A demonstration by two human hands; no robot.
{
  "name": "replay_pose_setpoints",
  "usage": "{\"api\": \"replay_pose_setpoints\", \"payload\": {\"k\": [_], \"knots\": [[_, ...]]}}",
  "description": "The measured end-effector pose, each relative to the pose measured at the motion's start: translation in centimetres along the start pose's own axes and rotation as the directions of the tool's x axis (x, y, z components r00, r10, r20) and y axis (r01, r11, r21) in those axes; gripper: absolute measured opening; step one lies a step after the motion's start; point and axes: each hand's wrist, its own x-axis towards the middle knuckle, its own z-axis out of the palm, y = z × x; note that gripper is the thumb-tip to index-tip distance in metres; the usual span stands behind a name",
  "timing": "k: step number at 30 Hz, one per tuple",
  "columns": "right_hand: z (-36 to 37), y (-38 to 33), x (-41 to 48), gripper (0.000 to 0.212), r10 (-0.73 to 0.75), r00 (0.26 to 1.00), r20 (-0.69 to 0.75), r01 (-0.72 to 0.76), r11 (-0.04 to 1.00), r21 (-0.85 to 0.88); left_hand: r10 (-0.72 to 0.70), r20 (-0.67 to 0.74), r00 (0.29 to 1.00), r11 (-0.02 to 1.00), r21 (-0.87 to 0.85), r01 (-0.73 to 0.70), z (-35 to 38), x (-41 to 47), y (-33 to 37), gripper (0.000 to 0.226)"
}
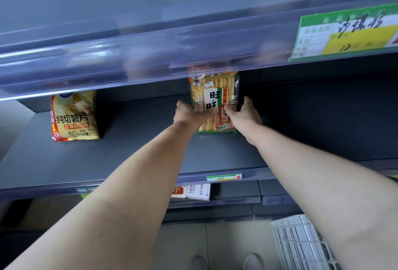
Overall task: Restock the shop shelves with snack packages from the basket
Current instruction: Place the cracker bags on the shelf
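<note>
The dark grey metal shelf spans the scene at arm height and is the restocking target. Most of its surface is bare, so there is room for a row. Above it, the upper shelf's clear plastic price rail hangs near the camera and hides the top of whatever stands behind it.

The white slatted plastic basket sits on the floor, near and to the right, within easy reach for the next pick. Its contents cannot be seen.

A yellow potato-chip bag with red lettering stands upright at the left of the shelf, face forward, well apart from the hands.

The task's thing, a clear-and-orange packet of pale rice crackers, stands upright near the middle of the shelf, set back from the near edge, with its bottom edge on the shelf surface. It faces forward, probably so shoppers can read it.

The left hand curls round the packet's lower left side, and the right hand pinches its lower right side, thumb in front. Holding low on both sides probably steadies a tall, floppy packet while it is squared up.

A small green price label sits on the near rail below the packet
</note>
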Motion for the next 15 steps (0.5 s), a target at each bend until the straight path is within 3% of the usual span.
{"api": "replay_pose_setpoints", "payload": {"k": [3, 6, 11, 15], "knots": [[-0.5, 0.5, -0.1, 0.079, -0.015, 1.0, -0.015, 0.014, 0.998, -0.067, -0.025, 0.012, 1.0, 0.999, 0.041, 0.024, -0.2, -0.1, 0.3, 0.092], [-0.9, 1.2, -0.7, 0.067, -0.018, 1.0, -0.002, 0.017, 0.971, -0.238, -0.044, -0.01, 0.999, 0.995, 0.093, 0.045, -0.1, -0.4, 0.1, 0.077], [-1.3, 2.7, -2.3, 0.053, -0.027, 0.991, 0.132, 0.097, 0.819, -0.565, -0.033, -0.041, 0.999, 0.95, 0.309, 0.044, 0.2, -1.6, -1.2, 0.048], [-1.3, 3.7, -4.6, 0.053, -0.058, 0.979, 0.195, 0.18, 0.696, -0.695, 0.017, 0.006, 1.0, 0.831, 0.557, -0.018, 0.2, -3.6, -2.9, 0.035]]}}
